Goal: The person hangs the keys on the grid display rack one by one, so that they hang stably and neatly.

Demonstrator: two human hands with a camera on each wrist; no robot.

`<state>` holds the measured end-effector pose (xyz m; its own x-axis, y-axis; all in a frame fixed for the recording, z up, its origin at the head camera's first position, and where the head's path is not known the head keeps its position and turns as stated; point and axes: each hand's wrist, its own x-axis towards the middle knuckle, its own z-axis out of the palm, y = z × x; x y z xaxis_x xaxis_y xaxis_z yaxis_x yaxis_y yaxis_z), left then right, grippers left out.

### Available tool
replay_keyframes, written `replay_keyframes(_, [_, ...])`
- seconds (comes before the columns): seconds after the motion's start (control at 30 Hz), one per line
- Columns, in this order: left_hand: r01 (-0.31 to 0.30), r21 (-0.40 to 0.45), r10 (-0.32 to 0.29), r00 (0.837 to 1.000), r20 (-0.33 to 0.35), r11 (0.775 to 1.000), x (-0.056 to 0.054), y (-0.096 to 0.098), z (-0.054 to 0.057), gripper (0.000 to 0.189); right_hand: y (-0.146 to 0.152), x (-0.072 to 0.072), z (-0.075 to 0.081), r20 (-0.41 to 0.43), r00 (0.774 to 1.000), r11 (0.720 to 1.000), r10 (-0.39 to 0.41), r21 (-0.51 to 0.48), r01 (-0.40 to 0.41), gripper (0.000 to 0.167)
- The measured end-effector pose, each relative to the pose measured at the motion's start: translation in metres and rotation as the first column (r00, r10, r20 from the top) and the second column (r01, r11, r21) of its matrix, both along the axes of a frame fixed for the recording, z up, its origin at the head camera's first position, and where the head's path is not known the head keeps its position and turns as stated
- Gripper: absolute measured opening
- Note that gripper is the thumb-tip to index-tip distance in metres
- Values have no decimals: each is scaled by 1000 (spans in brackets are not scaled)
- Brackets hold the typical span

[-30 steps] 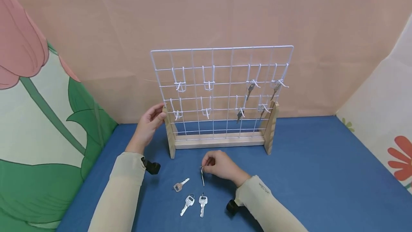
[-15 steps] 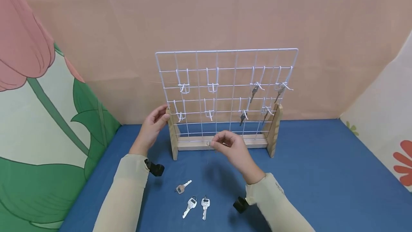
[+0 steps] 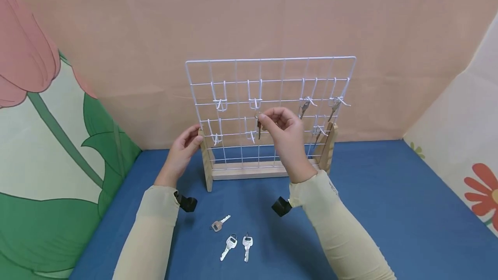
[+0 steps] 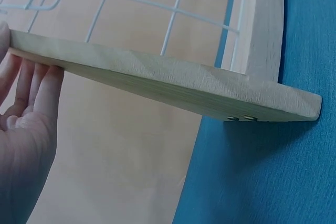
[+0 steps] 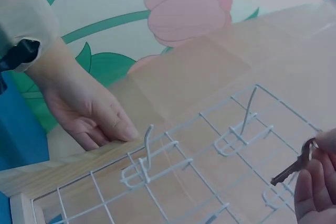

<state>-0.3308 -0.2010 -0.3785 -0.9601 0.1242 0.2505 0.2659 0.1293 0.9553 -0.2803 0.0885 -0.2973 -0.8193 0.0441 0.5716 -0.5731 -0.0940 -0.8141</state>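
three loose keys (image 3: 229, 244), head view only

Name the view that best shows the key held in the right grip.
The right wrist view: the key appears largest there, its outline clear, though the right grip covers one end. The head view shows it small and dark; the left wrist view leaves it out.

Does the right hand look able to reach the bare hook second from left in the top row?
Probably yes: the right hand holds a key just below that hook in the head view, and I see nothing standing between them.
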Motion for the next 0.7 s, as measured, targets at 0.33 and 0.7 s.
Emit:
replay_keyframes(0.33, [-5,-16,5,1000,-2,1000,-4,3,1,58,-4,-17,9,14,998,998,-59,-6,59,17])
replay_keyframes(0.7, [-21,-18,21,1000,5,1000,-2,2,1,57,-12,-27,4,87,990,993,-115,27,113,11])
